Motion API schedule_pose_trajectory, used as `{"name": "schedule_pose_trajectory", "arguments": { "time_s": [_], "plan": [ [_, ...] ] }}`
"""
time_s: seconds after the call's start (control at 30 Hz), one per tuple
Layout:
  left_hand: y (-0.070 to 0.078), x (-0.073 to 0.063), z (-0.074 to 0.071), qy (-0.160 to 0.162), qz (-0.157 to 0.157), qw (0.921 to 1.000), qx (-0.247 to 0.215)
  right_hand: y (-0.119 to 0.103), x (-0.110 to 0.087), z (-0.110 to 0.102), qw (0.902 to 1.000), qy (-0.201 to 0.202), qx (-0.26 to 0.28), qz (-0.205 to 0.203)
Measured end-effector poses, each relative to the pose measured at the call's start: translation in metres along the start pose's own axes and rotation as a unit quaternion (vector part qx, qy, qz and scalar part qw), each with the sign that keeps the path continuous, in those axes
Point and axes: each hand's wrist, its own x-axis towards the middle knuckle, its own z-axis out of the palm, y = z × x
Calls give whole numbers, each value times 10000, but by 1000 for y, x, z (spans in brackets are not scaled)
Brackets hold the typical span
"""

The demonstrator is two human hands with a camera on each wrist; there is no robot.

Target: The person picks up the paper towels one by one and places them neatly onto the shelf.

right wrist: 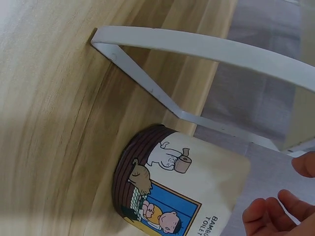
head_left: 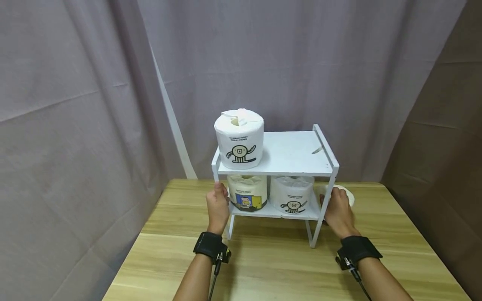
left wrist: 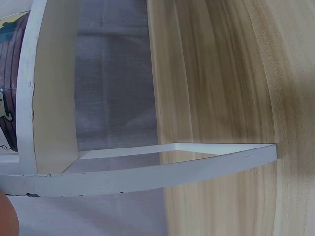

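A white two-tier rack (head_left: 291,152) stands on the table. My left hand (head_left: 218,207) grips its left front leg, and one fingertip (left wrist: 7,219) shows beside the leg in the left wrist view. My right hand (head_left: 339,212) is beside the right front leg, its fingers loosely bent and the thumb apart from them, close to the rack's side. Below these fingers in the right wrist view is a toilet paper roll (right wrist: 197,169) with a cartoon print, standing on the table right of the rack. In the head view my right hand mostly hides that roll (head_left: 350,196).
One wrapped toilet paper roll (head_left: 239,140) stands on the upper shelf's left end. On the lower shelf sit a cartoon-print roll (head_left: 247,194) and a white roll (head_left: 293,196) side by side. The wooden table (head_left: 271,267) meets grey curtains (head_left: 286,75) at the back and sides.
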Motion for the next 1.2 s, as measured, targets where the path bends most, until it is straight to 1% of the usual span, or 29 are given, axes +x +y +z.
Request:
{"name": "schedule_pose_trajectory", "arguments": {
  "time_s": [0.13,0.27,0.37,0.57,0.67,0.8,0.87,0.9,0.93,1.0,1.07,1.17,1.2],
  "plan": [
    [1,1,2,-30,80,10000,2,2,2,1,9998,-166,-78,46],
    [2,3,5,-38,153,9999,48,6,4,3,9995,-287,-151,-23],
    [4,3,6,-51,164,9998,71,11,4,6,9992,-286,-250,-135],
    [5,2,6,-103,103,9998,147,22,2,13,9940,-99,-935,-559],
    [5,0,5,-47,99,9998,170,25,1,18,9899,78,-1205,-748],
    [3,-1,3,12,105,9998,166,28,-3,28,9788,502,-1621,-1147],
    [3,-2,3,-10,75,9999,139,30,-4,33,9746,721,-1705,-1263],
    [2,-2,2,-22,57,9999,124,30,-5,35,9704,840,-1828,-1334],
    [1,-2,2,-26,43,9999,118,31,-5,36,9691,925,-1825,-1378],
    [1,-3,2,-5,13,10000,87,31,-5,39,9606,1052,-2076,-1518],
    [-1,-3,1,46,3,10000,55,32,-3,41,9484,1182,-2423,-1668],
    [-2,-2,1,70,13,10000,-12,32,-1,42,9336,1292,-2881,-1696],
    [-3,-2,0,61,8,10000,-40,32,-1,42,9346,1296,-2879,-1636]
  ]
}}
